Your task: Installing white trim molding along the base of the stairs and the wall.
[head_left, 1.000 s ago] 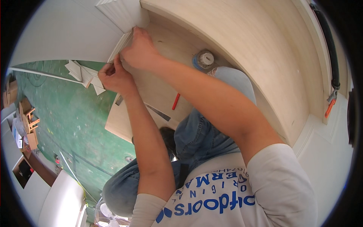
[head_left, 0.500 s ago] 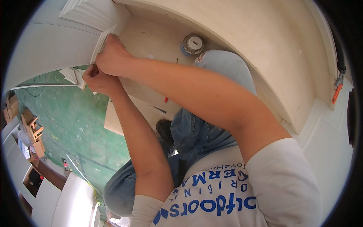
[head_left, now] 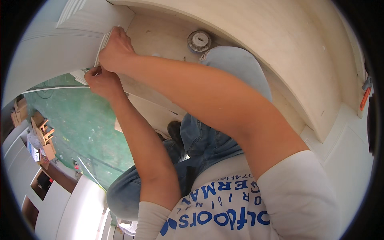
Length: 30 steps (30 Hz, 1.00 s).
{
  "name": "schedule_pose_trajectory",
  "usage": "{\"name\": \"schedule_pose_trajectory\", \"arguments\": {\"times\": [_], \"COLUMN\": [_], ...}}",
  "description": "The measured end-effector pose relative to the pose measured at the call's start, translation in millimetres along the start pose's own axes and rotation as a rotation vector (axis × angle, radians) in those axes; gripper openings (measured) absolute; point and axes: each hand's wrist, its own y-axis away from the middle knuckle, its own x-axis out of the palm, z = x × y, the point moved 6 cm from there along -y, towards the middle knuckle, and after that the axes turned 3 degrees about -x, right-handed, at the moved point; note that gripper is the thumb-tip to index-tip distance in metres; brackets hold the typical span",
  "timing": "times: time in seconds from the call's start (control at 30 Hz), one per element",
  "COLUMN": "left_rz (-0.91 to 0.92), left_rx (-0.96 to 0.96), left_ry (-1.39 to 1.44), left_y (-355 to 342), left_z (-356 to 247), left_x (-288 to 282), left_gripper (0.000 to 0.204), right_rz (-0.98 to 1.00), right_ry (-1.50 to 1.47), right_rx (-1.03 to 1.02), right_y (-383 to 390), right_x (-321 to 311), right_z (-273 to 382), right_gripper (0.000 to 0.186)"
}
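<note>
My right hand (head_left: 116, 50) is closed around the edge of a narrow white moulding strip (head_left: 101, 46), which stands along the side of a white panel (head_left: 68, 44). Just below it, my left hand (head_left: 103, 83) has its fingers pinched together near the strip's lower end. Whatever those fingertips hold is hidden. The two hands nearly touch, and my right forearm crosses in front of my raised knee.
A round container with a slotted pale top (head_left: 199, 41) stands on the beige board beside my knee. An orange-handled tool (head_left: 365, 98) hangs at the far right. Cardboard boxes (head_left: 50, 151) and a small wooden stool (head_left: 45, 130) stand on the green floor (head_left: 80, 116).
The whole view has shifted slightly. Both hands stay at the strip, with the right hand's fingers a little higher along it. A small red item near my knee is no longer visible.
</note>
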Motion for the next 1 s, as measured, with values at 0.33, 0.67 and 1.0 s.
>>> {"name": "schedule_pose_trajectory", "arguments": {"times": [0.33, 0.67, 1.0], "left_rz": [0.355, 0.372, 0.404], "left_rx": [0.190, 1.018, 0.017], "left_ry": [-0.237, -1.393, -0.700], "left_y": [-16.7, 7.8, -37.4], "left_z": [11.3, -71.1, -20.3], "left_x": [13.4, -34.9, -11.4], "left_gripper": [0.036, 0.046, 0.072], "right_rz": [-0.067, 0.112, 0.271], "right_ry": [-0.129, -0.110, -0.218], "right_rx": [0.036, -0.131, -0.457], "right_y": [43.2, 78.8, 130.3], "right_x": [1.0, 2.8, -16.9], "right_z": [29.8, 75.8, 113.4], "right_gripper": [0.056, 0.062, 0.074]}}
